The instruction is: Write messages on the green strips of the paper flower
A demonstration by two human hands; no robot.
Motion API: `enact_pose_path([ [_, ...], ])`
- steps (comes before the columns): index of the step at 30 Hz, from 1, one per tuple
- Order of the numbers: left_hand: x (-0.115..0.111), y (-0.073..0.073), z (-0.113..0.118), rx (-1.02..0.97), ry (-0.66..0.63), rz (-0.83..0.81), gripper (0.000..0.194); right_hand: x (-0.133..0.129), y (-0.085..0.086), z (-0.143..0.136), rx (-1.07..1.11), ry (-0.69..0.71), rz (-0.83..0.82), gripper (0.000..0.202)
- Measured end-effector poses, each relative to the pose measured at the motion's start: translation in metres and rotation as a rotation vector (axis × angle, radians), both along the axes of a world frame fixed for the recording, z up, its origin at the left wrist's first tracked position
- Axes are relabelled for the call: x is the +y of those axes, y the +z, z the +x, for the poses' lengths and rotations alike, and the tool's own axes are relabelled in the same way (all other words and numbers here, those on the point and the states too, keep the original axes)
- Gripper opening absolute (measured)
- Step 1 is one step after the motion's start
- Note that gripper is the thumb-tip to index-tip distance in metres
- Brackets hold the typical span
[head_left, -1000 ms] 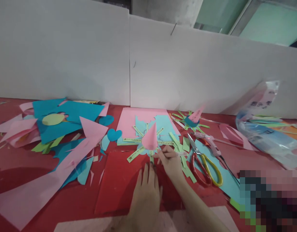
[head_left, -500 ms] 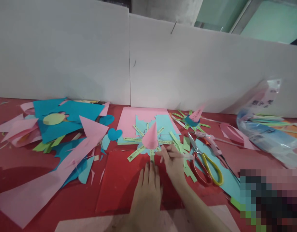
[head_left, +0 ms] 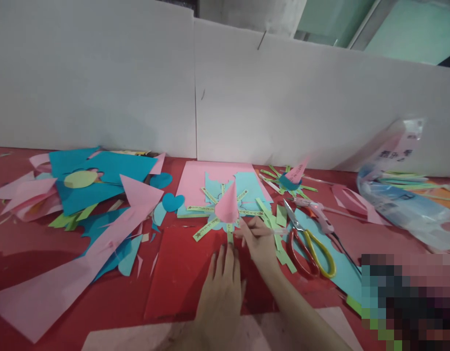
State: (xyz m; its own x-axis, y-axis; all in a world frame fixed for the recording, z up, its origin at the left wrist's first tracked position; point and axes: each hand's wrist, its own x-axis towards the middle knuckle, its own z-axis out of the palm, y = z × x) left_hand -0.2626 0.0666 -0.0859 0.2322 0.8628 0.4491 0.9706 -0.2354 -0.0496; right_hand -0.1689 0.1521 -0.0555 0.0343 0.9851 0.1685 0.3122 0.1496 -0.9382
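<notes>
Pen (head_left: pixel 281 231) pinched by fingers of the right hand (head_left: pixel 260 246), green strip (head_left: pixel 230 237) touched by the left hand (head_left: pixel 220 287), fingers slightly spread, pink cone (head_left: pixel 227 205) beyond

Scissors (head_left: pixel 300 227) right of central cone (head_left: pixel 226 205), scraps (head_left: pixel 117 234) left

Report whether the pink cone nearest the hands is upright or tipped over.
Upright: the pink cone points up, its wide end down on the blue paper flower.
</notes>
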Motion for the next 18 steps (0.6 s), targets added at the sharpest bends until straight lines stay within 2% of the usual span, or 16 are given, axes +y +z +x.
enact_pose_path([
  [4,-0.0006,-0.0024,0.0008,-0.013,0.005,-0.016,0.036,0.0023,-0.0027,0.0010,-0.016,0.031,-0.043,0.031],
  [18,0.0002,-0.0004,0.0007,-0.052,-0.006,-0.049,0.034,0.0022,-0.0047,0.0006,-0.006,0.042,-0.002,0.031],
])
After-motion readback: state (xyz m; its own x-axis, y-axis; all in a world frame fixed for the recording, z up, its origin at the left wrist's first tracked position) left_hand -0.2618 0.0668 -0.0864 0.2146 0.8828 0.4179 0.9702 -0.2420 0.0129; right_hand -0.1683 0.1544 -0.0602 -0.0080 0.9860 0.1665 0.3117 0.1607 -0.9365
